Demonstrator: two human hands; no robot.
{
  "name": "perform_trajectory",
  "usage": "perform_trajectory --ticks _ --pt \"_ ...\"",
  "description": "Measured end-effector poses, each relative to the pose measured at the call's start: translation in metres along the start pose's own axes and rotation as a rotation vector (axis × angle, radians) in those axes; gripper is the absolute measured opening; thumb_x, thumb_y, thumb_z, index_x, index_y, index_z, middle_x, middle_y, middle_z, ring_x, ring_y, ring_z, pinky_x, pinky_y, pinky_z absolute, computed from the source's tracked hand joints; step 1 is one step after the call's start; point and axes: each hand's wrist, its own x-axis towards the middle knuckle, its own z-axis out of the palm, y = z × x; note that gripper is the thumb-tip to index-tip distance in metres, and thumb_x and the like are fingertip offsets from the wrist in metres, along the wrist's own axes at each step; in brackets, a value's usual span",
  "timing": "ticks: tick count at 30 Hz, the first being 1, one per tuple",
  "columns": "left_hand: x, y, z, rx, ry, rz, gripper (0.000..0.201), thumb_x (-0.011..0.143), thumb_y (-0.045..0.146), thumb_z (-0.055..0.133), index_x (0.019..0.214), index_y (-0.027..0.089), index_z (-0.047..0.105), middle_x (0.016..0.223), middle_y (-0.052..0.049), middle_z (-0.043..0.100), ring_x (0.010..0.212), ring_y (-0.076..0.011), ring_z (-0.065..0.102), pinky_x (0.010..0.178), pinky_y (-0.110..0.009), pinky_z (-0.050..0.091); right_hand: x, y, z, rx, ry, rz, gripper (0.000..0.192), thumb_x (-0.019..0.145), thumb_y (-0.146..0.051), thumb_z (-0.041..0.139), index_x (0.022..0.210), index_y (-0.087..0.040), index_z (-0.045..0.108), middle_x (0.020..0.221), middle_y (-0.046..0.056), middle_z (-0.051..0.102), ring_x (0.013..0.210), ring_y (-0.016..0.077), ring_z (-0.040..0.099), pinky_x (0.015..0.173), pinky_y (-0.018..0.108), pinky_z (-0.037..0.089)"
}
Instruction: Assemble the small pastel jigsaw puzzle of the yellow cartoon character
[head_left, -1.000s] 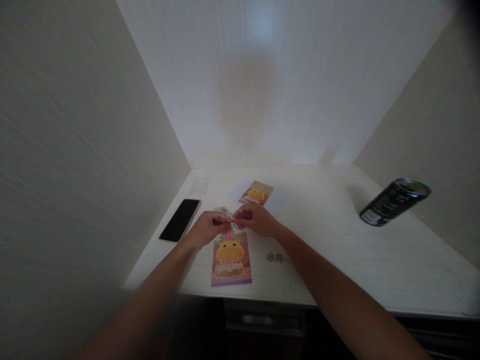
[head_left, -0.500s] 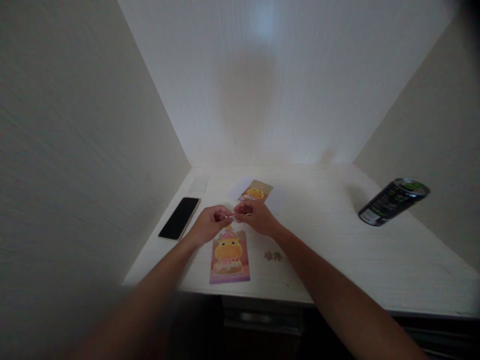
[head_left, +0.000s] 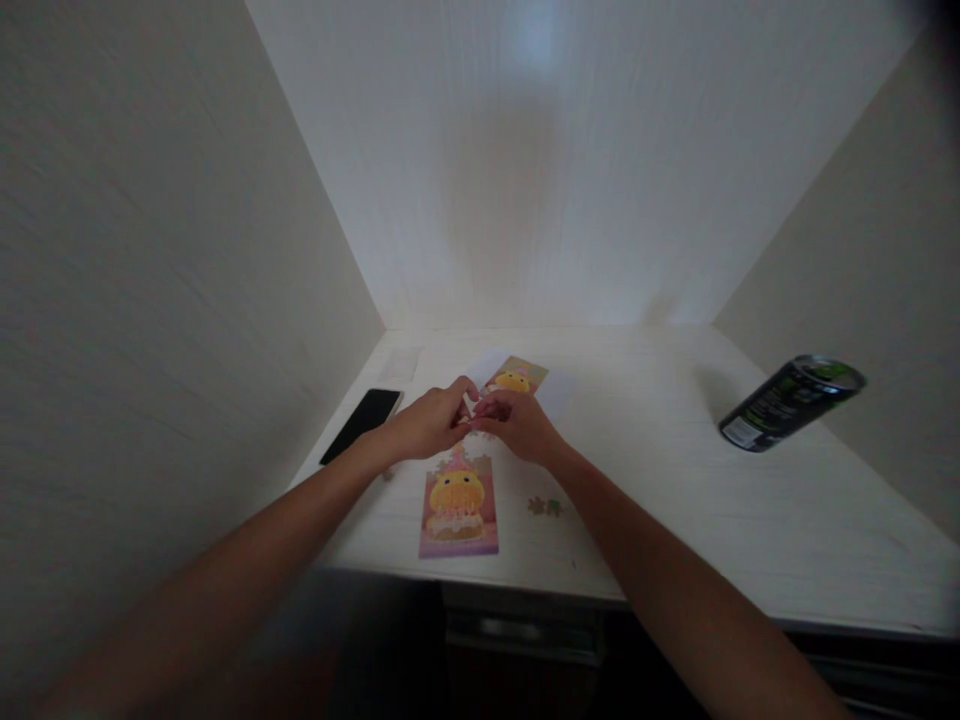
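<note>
A partly assembled jigsaw puzzle (head_left: 459, 510) with a yellow cake-like figure lies near the table's front edge, its top edge uneven. Just beyond it my left hand (head_left: 431, 425) and my right hand (head_left: 519, 428) meet at the fingertips. Both are closed around a small jigsaw piece, mostly hidden by the fingers. My left index finger is raised and bent above the thumb. Under the right hand, a few more pieces show in part. Two loose jigsaw pieces (head_left: 545, 507) lie right of the puzzle, and another piece (head_left: 388, 475) is beside my left wrist.
A picture card (head_left: 525, 372) with the same figure lies on white paper behind my hands. To the left are a black phone (head_left: 364, 425) and a clear sheet (head_left: 400, 365). A dark can (head_left: 787, 405) stands at the right. Panels enclose the table's back and sides.
My left hand has shifted slightly up and right, its index finger now lifted and its thumb at the right fingertips. A loose piece beside my left wrist has come into view.
</note>
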Motion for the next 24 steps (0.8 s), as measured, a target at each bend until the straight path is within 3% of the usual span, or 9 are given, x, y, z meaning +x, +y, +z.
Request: perform_trajectory --ticks 7,12,16,20,24 --pt "0.018 -0.010 -0.002 -0.152 0.035 -0.060 0.035 0.070 0.014 0.070 0.102 0.017 0.056 0.062 0.005 0.061 0.053 -0.0103 0.052 0.053 -0.022 0.035 0.000 0.004 -0.006 0.034 -0.005 0.024 0.018 0.072 -0.028 0.073 0.083 -0.018 0.063 0.073 0.002 0.067 0.065 0.0141 0.063 0.061 0.027 0.051" --pt "0.016 -0.019 0.025 -0.358 0.279 -0.147 0.029 0.074 0.017 0.070 0.100 0.017 0.057 0.076 -0.001 0.067 0.062 -0.0118 0.061 0.054 -0.021 0.046 0.004 0.004 -0.009 0.225 0.119 0.135 0.031 0.063 -0.037 0.080 0.080 -0.016 0.064 0.069 0.000 0.065 0.061 0.0127 0.061 0.062 0.028 0.052" --pt "0.005 -0.016 0.050 -0.519 0.477 -0.196 0.025 0.076 0.025 0.070 0.097 0.015 0.061 0.086 -0.005 0.068 0.071 -0.0149 0.066 0.060 -0.027 0.057 0.003 -0.002 -0.005 0.411 0.226 0.193 0.037 0.056 -0.038 0.084 0.079 -0.016 0.065 0.073 -0.001 0.066 0.063 0.0111 0.061 0.068 0.030 0.055" --pt "0.000 -0.010 0.061 -0.650 0.584 -0.223 0.027 0.079 0.035 0.069 0.096 0.013 0.064 0.082 -0.005 0.068 0.073 -0.0166 0.067 0.065 -0.033 0.061 0.000 -0.008 0.001 0.487 0.184 0.206 0.038 0.055 -0.037 0.085 0.081 -0.017 0.065 0.072 -0.002 0.066 0.061 0.0099 0.060 0.068 0.029 0.054" --pt "0.001 -0.010 0.060 -0.705 0.611 -0.234 0.032 0.077 0.038 0.072 0.094 0.012 0.065 0.079 -0.005 0.068 0.069 -0.0150 0.066 0.066 -0.033 0.061 -0.001 -0.009 0.003 0.483 0.130 0.188 0.038 0.057 -0.037 0.083 0.083 -0.017 0.063 0.072 -0.003 0.066 0.062 0.0099 0.060 0.068 0.029 0.054"
